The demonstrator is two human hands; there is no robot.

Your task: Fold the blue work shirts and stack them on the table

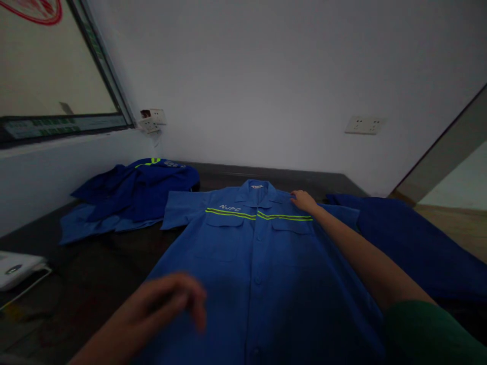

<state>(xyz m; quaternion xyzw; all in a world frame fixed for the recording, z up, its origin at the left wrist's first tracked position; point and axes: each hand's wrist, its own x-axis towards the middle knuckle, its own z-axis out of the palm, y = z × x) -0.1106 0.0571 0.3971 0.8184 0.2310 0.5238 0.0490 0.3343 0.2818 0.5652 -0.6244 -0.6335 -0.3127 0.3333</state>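
A blue short-sleeved work shirt (228,243) lies spread front up, its collar away from me. It has yellow-green stripes across the chest, white lettering, two flap pockets and a buttoned front. My right hand (304,201) rests on the shirt's right shoulder beside the collar, its fingers lying on the cloth; the fingertips are small in view. Closer to me, my left hand (171,299) hovers over the shirt's lower left side. It is blurred, with fingers loosely bent and apart, and nothing shows in it.
A crumpled heap of darker blue clothing (144,185) lies at the left on the dark table (95,268). Dark blue cloth (414,243) covers the right side. A white device (19,268) with a cable sits at the left edge. Behind stands a wall with sockets (364,124).
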